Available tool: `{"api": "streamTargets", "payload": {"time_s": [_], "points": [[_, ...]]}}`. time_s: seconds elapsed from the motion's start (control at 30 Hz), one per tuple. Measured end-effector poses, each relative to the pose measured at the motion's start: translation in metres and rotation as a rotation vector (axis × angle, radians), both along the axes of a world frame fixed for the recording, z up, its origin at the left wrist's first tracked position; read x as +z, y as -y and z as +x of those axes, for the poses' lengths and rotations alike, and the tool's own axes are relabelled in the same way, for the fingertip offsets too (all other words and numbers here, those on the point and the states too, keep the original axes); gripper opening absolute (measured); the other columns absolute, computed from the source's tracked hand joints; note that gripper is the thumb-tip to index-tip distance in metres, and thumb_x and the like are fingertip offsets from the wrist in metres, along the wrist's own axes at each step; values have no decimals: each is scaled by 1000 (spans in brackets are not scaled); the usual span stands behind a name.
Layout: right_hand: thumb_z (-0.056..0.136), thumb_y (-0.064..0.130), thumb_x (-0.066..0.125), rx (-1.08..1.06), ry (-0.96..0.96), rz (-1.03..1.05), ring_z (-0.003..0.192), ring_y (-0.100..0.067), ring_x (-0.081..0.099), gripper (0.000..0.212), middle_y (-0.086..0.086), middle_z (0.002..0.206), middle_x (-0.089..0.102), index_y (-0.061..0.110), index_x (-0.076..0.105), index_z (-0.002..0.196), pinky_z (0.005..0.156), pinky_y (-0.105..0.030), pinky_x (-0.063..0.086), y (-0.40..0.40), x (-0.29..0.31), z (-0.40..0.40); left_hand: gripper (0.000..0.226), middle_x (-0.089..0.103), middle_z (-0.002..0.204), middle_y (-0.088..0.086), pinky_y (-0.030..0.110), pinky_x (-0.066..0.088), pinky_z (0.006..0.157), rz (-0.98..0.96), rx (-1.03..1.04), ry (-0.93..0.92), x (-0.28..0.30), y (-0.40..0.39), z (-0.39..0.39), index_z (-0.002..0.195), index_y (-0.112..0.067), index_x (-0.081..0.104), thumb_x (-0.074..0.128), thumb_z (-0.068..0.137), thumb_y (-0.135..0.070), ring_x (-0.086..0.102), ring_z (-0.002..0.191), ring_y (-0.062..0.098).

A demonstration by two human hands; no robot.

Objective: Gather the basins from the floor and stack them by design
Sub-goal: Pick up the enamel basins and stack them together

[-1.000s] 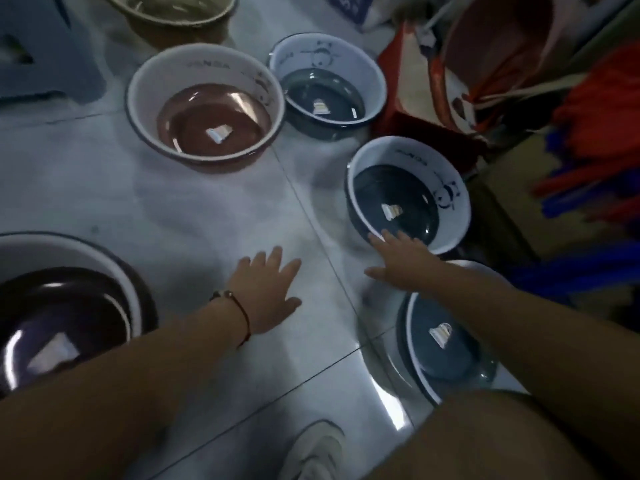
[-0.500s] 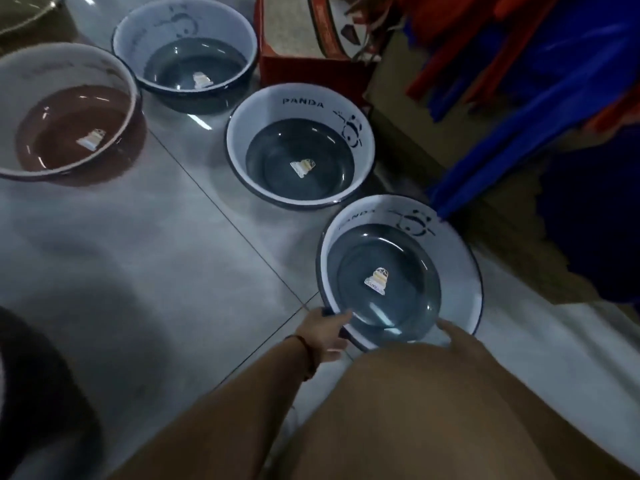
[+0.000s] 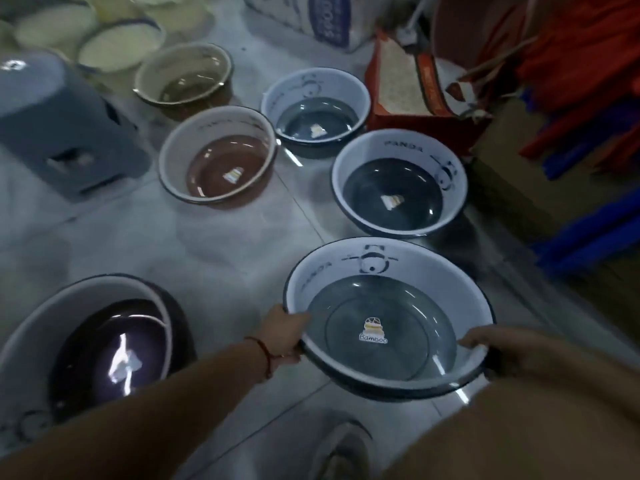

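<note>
My left hand (image 3: pixel 284 332) and right hand (image 3: pixel 498 348) clamp the first grey panda basin (image 3: pixel 388 317); matching basins (image 3: pixel 398 183) at twelve o'clock await stacking.

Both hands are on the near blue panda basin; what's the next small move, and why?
Probably carry the held basin, gripped at its rim by the left hand and the right hand, forward and lower it into the next blue basin. That one shows the same panda print and blue bottom, so the two likely nest.
</note>
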State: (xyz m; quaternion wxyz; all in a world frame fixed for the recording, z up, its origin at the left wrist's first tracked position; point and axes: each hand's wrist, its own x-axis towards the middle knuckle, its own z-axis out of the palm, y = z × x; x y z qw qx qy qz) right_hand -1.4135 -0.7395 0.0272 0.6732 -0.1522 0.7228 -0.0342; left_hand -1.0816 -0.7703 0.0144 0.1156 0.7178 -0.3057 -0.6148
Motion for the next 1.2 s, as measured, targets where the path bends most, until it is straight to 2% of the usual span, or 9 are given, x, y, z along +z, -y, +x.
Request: {"api": "streamTargets", "payload": {"time_s": [0.03,0.13,0.33,0.5,0.6,0.8,0.93,1.1,1.2], "points": [[79,4,68,-10,44,-21,58,-19,52,9,-11,68,55,1,62,84,58,-28,52,11,7,11,9,67,78,11,31,57,57,-35,20,33,6,2,25,93,-11,66,67,85,-16,62,66,24],[82,0,64,93,61,-69,57,-15,45,15,-8,63,49,11,55,79,48,-19,40,54,39,70,56,71,95,22,48,58,77,-83,-28,140,16,5,121,106,1,69,73,54,-20,67,81,32],[85,3,64,308,140,-379,57,-17,52,10,-7,67,57,10,58,83,47,-20,48,113,53,260,66,68,115,14,47,55,85,-204,4,384,60,-3,298,122,-12,59,71,60,-31,64,102,33],[69,4,60,489,244,-741,86,-27,69,31,-6,92,72,20,65,95,79,-48,59,112,16,406,37,64,109,21,32,51,47,-66,206,569,55,-40,412,127,-15,53,59,91,-9,62,81,35],[72,9,57,620,287,-791,86,-21,67,38,1,94,68,26,59,107,78,-42,58,108,-15,467,32,64,92,23,33,52,44,135,358,637,31,-85,455,121,5,56,60,91,-6,61,70,36],[79,19,57,904,26,-761,85,-21,63,29,-4,97,63,14,57,108,63,-30,51,90,-71,495,19,64,75,20,28,52,42,314,357,577,-23,-128,463,99,6,62,63,91,-11,60,57,30],[83,19,60,1020,-74,-794,83,-21,61,27,-8,99,60,16,54,110,60,-27,47,86,-69,490,39,63,96,20,27,47,52,276,300,596,-45,-137,451,116,0,52,63,92,-28,57,68,28],[86,27,64,1267,-132,-735,105,-25,58,55,-10,123,54,18,37,133,87,-36,50,71,-43,478,70,54,131,20,39,51,90,243,96,709,-19,-129,446,144,-5,33,60,90,-39,58,111,35],[92,42,58,1346,-220,-806,134,-26,41,77,-11,150,34,17,18,152,108,-36,37,67,1,456,65,47,142,12,41,47,100,-55,-163,845,44,-113,412,146,-20,31,55,91,-43,53,120,32]]}}
